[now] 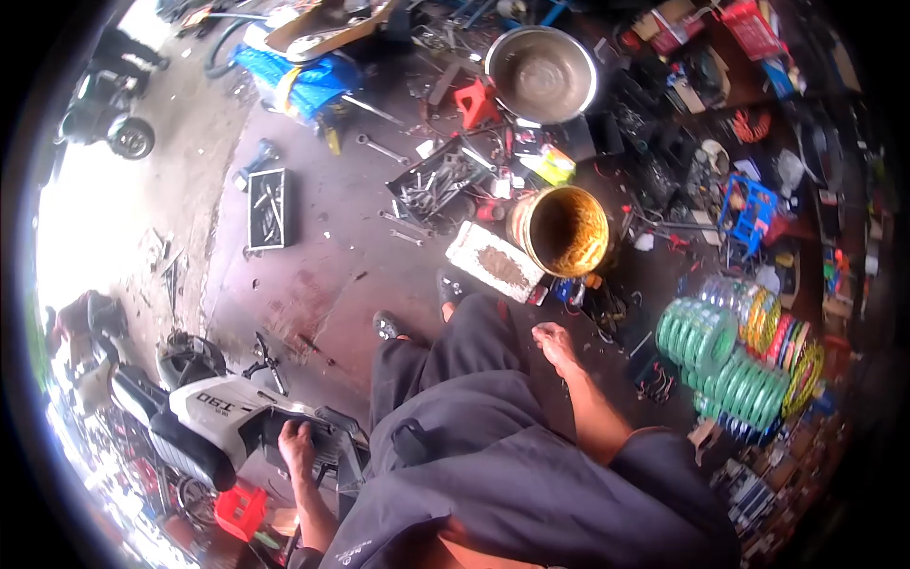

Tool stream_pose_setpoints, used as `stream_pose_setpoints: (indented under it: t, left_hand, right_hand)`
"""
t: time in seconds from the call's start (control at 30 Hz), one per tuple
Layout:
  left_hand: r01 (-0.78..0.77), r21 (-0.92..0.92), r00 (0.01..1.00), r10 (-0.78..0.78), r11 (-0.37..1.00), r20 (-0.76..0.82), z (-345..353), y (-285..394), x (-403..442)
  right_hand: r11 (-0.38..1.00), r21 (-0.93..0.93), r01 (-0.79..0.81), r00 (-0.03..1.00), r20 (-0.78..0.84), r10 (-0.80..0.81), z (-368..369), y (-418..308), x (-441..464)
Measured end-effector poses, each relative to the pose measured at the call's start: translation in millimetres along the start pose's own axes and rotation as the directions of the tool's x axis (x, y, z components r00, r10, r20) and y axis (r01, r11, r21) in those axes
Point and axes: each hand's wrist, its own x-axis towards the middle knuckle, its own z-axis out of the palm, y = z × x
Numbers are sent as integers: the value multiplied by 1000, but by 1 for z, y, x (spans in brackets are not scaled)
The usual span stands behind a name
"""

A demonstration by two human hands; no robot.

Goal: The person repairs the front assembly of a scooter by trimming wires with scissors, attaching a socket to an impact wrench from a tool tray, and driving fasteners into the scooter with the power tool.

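Note:
At the lower left, my left hand (297,448) rests at the edge of a white and black motorcycle (213,412), by the opening in its side panel. Its fingers are bent, and what they touch or hold is too small to make out. My right hand (556,346) hangs over the floor beside my right knee, fingers curled together; nothing can be seen sticking out of it. Above that hand lies a white block (495,261) with a worn brown top, next to a yellow-lined bucket (569,231).
Wrenches (383,150) and a tray of tools (268,209) lie on the floor ahead. A metal basin (541,74) stands beyond the bucket. Green coils (699,337) are stacked at the right. A red stool (241,512) is at the lower left.

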Motion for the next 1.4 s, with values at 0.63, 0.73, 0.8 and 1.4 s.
stream_pose_setpoints:
  t: [0.63,0.73,0.8,1.4]
  left_hand:
    - [-374,322,885,230,870,405,-38,-24,81]
    - [-472,324,841,308,820,446,-28,-31,92]
    - [-493,325,820,306,807,483,-16,-18,94]
    - [-335,309,824,118,890,555,211,11,-65]
  right_hand:
    - [980,170,-100,959,-246,140,118,222,-146]
    - [960,237,-150,959,-203,200,115,231,-176]
    - [980,124,-153,950,-254,181,105,222,-203]
    - [973,215,-80,917,-366,157,-104,389,-178]
